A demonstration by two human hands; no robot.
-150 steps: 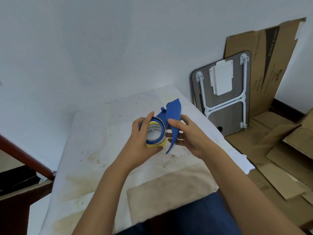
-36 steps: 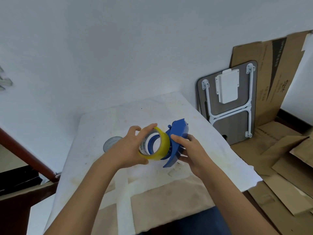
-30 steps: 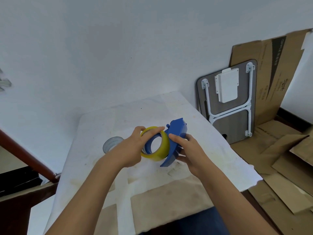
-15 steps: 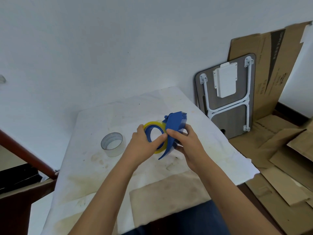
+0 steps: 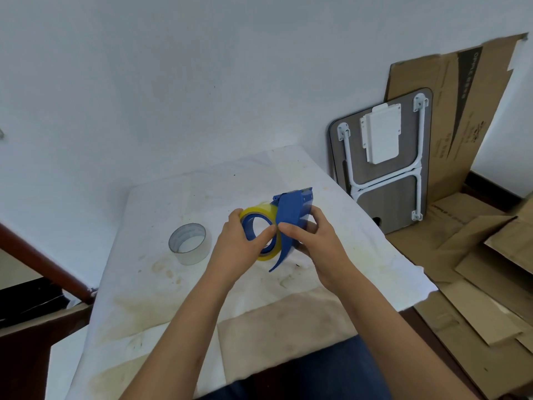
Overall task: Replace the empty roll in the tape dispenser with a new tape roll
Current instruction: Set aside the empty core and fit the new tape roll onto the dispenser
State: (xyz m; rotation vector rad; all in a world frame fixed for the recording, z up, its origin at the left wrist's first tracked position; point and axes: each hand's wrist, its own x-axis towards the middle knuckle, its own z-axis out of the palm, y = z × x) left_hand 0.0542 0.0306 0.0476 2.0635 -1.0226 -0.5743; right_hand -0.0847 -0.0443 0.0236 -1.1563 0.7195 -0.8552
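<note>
I hold a blue tape dispenser (image 5: 292, 215) above the middle of the table (image 5: 161, 284). A yellow tape roll (image 5: 264, 209) sits around the dispenser's blue hub. My left hand (image 5: 238, 246) grips the roll from the left, its thumb across the hub's opening. From the right, my right hand (image 5: 315, 241) grips the dispenser's body and curved handle. An empty grey roll core (image 5: 189, 243) stands on the table to the left of my hands.
The table is covered with stained white paper and stands against a white wall. A folded small table (image 5: 380, 160) and flattened cardboard (image 5: 461, 105) lean against the wall at right. More cardboard (image 5: 476, 269) lies on the floor. A dark wooden rail (image 5: 43, 261) is at left.
The yellow roll, held apart from the dispenser a second ago, now sits on the blue hub. My hands have closed together around it. The grey core has come into view.
</note>
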